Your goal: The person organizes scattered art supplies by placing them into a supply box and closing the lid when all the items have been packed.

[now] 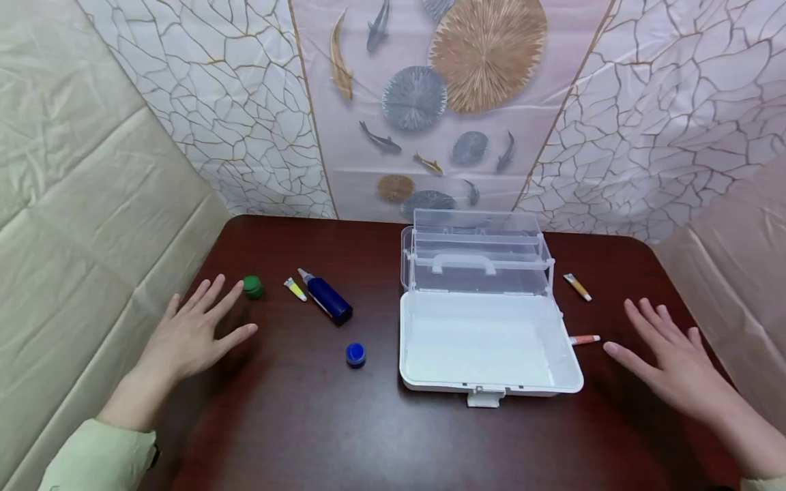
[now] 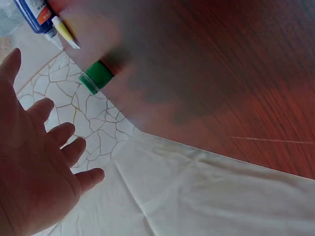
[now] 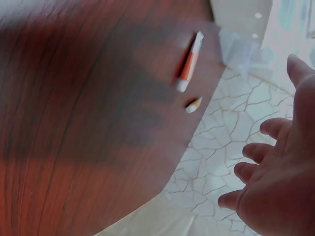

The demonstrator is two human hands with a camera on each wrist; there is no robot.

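Observation:
My left hand [image 1: 190, 334] hovers over the table's left side, fingers spread and holding nothing. Just beyond its fingertips stands a small green paint jar [image 1: 252, 287], also seen in the left wrist view as a green pot [image 2: 99, 75]. Over the right side, my right hand [image 1: 672, 361] is spread too, with nothing in it. Nearest to it lies an orange-red paint tube [image 1: 585, 339], partly hidden by the white box. A yellow-brown paint tube [image 1: 578, 287] lies farther back. Between the hands sits the white box [image 1: 479, 341], its clear lid and tiers raised.
Left of the box are a dark blue bottle [image 1: 328, 298] with a pointed nozzle, a yellow paint tube [image 1: 295, 289] and a blue paint jar [image 1: 355, 354]. A white latch [image 1: 486, 397] juts from the box's front. Fabric walls [image 1: 92, 225] enclose the dark wooden table [image 1: 295, 423].

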